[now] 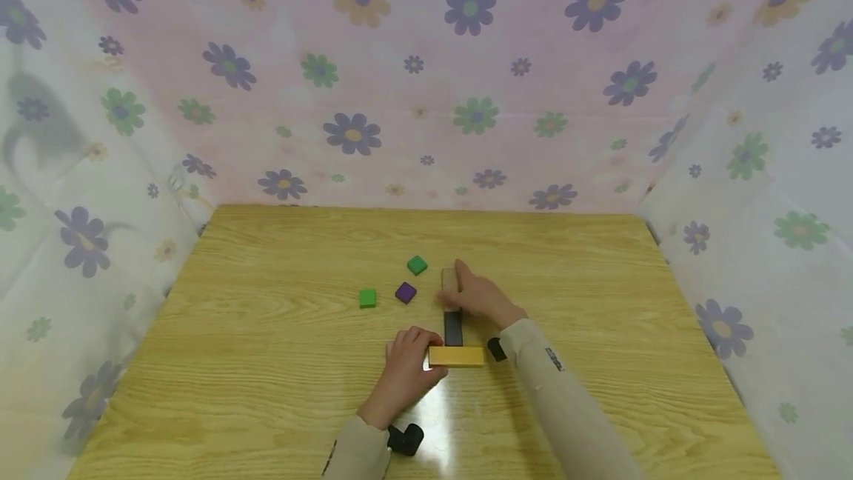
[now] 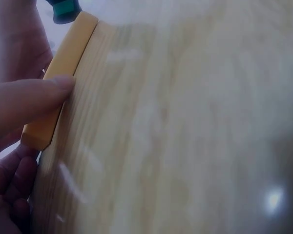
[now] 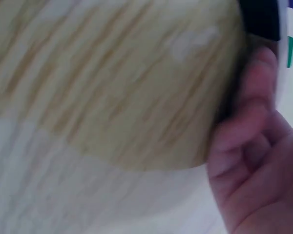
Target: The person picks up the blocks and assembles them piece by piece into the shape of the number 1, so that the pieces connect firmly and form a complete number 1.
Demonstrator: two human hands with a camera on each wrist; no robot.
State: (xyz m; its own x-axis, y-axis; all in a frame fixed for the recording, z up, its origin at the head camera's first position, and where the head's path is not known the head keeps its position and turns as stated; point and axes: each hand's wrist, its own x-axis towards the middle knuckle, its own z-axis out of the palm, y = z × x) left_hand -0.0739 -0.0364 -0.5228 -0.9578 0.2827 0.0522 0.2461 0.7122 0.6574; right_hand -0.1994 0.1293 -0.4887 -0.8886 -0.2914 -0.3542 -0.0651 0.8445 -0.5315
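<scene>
My left hand (image 1: 406,365) pinches the left end of a yellow rectangular block (image 1: 456,356) lying crosswise on the table. In the left wrist view, the thumb presses along the side of that yellow block (image 2: 61,68). Just beyond it a black block (image 1: 453,328) points away from me, its near end against or very close to the yellow one. Past the black block lies a tan block (image 1: 449,278) in line with it. My right hand (image 1: 483,297) holds this tan block between thumb and fingers, partly covering it. The right wrist view is blurred.
Left of the blocks lie a green square tile (image 1: 417,265), a purple tile (image 1: 405,292) and a brighter green tile (image 1: 367,298). The wood-grain table (image 1: 280,376) meets flowered cloth (image 1: 426,95) at its back and sides. Black wrist mounts (image 1: 406,439) sit by both cuffs.
</scene>
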